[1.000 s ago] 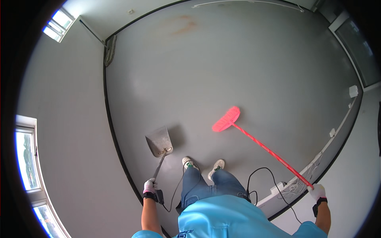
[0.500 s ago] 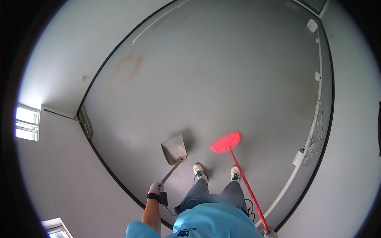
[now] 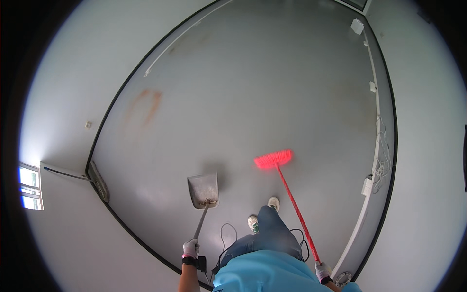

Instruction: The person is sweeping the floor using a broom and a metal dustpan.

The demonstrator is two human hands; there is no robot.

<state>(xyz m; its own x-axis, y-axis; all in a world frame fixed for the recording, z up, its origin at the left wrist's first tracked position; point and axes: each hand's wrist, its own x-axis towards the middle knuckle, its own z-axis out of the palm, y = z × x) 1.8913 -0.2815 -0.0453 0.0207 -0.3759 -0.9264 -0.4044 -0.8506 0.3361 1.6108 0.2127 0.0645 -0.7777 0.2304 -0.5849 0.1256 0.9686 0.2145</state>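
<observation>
Grey floor (image 3: pixel 233 97) with orange stain (image 3: pixel 155 103), pale walls (image 3: pixel 63 92), broom (image 3: pixel 273 159), dustpan (image 3: pixel 202 189).

Red broom (image 3: pixel 274 159), grey dustpan (image 3: pixel 203 189)

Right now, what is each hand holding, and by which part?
The left hand grips the grey dustpan by its handle, well back from the pan. The right hand holds the red broom by its stick, far from the bristles.
</observation>
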